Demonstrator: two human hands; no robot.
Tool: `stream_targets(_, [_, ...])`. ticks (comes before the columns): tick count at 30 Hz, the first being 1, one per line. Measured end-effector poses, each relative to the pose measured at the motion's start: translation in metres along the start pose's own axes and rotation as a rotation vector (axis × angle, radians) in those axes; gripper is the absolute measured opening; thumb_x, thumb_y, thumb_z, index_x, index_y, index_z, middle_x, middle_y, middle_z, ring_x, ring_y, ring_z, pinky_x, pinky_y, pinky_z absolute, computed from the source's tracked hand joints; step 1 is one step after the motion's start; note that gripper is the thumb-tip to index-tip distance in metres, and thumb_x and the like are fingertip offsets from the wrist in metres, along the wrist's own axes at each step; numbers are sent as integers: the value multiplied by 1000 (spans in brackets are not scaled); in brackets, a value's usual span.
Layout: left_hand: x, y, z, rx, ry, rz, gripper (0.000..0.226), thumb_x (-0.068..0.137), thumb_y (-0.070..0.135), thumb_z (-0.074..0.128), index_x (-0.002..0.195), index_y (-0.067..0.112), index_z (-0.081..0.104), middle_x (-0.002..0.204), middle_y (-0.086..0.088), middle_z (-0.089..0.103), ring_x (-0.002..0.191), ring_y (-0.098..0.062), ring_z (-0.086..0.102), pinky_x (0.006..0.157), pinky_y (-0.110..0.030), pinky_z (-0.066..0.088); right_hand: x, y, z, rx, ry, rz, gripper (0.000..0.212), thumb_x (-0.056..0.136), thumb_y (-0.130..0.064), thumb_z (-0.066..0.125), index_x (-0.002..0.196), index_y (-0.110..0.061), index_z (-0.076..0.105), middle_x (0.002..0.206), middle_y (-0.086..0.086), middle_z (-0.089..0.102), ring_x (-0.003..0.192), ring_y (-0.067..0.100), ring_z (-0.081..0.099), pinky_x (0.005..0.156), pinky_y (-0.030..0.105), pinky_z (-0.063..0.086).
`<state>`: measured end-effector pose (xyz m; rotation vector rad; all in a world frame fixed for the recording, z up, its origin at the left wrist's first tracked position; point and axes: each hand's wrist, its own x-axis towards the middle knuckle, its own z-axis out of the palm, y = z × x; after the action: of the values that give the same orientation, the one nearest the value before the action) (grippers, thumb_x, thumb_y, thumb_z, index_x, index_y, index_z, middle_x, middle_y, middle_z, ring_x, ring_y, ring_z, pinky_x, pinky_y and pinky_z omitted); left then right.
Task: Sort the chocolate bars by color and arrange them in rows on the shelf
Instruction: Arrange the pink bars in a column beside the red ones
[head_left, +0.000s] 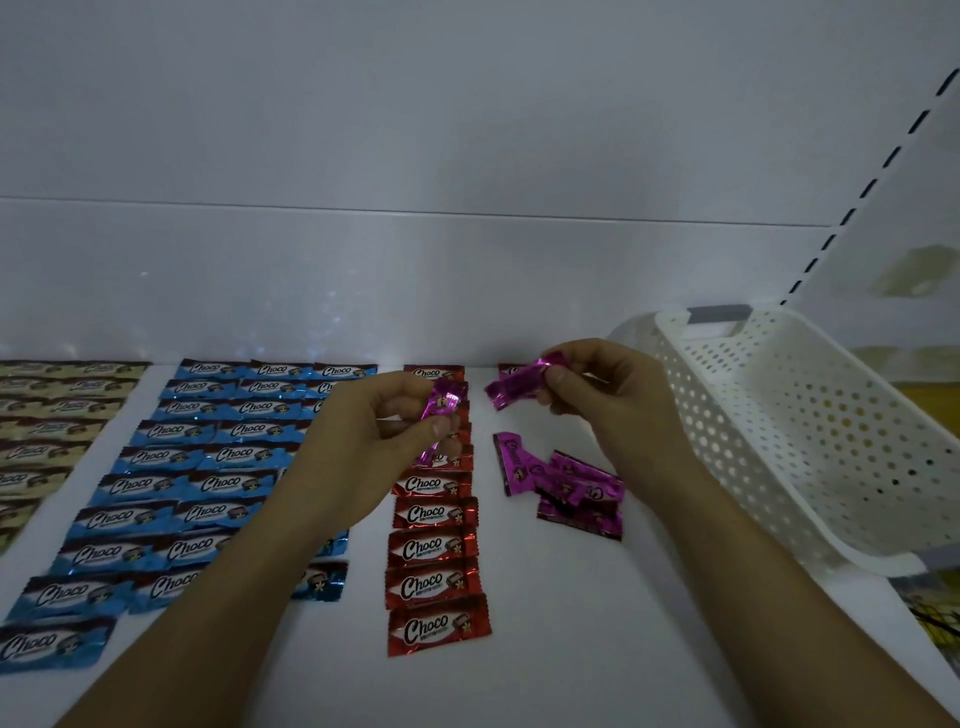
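Observation:
On the white shelf (545, 623) lie chocolate bars in columns: cream ones (47, 415) at far left, blue ones (208, 457) beside them, red ones (434, 551) in the middle. My left hand (374, 441) pinches a magenta bar (441, 410) above the red column. My right hand (608, 400) pinches another magenta bar (519, 384) a little to the right. Below it a loose heap of magenta bars (566, 488) lies on the shelf. A red bar end (506, 370) shows at the back behind the right-hand bar.
A white perforated basket (810, 431) lies tipped on its side at the right, its opening facing the heap. The shelf's back wall (467, 280) rises behind the rows. A slotted upright (857, 192) runs up at the right.

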<state>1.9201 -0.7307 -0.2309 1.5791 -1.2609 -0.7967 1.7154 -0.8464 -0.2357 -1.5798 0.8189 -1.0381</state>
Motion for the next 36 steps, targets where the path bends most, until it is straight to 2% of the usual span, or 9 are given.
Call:
stream_targets(2, [-2,-1,3,43,-2,31,15,88,18,68,103,20,68,88,8,76,84,-5,72,78,-25,59,7,3,-9,-29,23,22,17,90,6,64,92,-9,72,84,12,74,77,23,72,72,31,58])
stream_targets(5, [-8,-3,10,415,-48,262,14,93,28,62,106,30,66,99,19,70,95,5,64,81,-7,48,10,11,-15,-167,9,35,23,88,6,66,85,-15,73,80,11,73,75,22,69,74,36,57])
stream_targets(9, [-12,-7,23,508,-154,392,20,94,32,58,111,27,66,102,18,65,97,2,58,85,-16,50,9,17,-13,-236,7,79,19,92,2,60,86,-13,69,70,12,58,61,22,53,61,37,48])
stream_targets(14, [-8,-9,21,525,-86,469,16,90,34,60,101,28,69,97,19,62,96,0,55,86,-11,44,8,17,-17,-195,26,184,13,93,-8,59,86,0,66,78,17,67,68,20,65,65,35,51])
stream_targets(18, [-7,-7,17,418,60,372,11,87,31,66,98,31,70,89,24,60,92,-2,58,80,-5,42,10,21,-17,-376,9,159,4,92,-7,63,91,-11,65,73,8,71,64,15,67,62,29,52])
stream_targets(23, [-7,-4,15,101,156,173,22,86,22,72,91,42,66,82,17,67,77,-5,67,67,-17,54,10,33,-14,-672,3,66,14,90,-10,64,89,-23,61,69,-3,67,55,0,55,53,10,40])
stream_targets(28, [-5,0,12,-108,114,36,10,91,14,63,97,17,70,82,-2,75,73,-18,74,63,-38,62,8,45,-14,-856,30,-70,16,93,-10,62,98,-23,69,99,-4,61,68,1,52,67,10,39])
stream_targets(33, [-2,1,11,-116,158,59,10,90,12,64,99,17,66,85,0,73,77,-17,72,61,-30,61,7,38,-17,-902,46,-126,23,87,-2,63,99,-16,76,101,-1,62,78,8,56,72,3,38])
stream_targets(36, [-2,1,11,-112,160,76,9,89,10,64,97,15,64,78,1,73,74,-15,72,61,-25,59,1,40,-12,-966,-105,-142,32,86,0,59,107,-16,76,103,1,68,92,17,61,84,19,45])
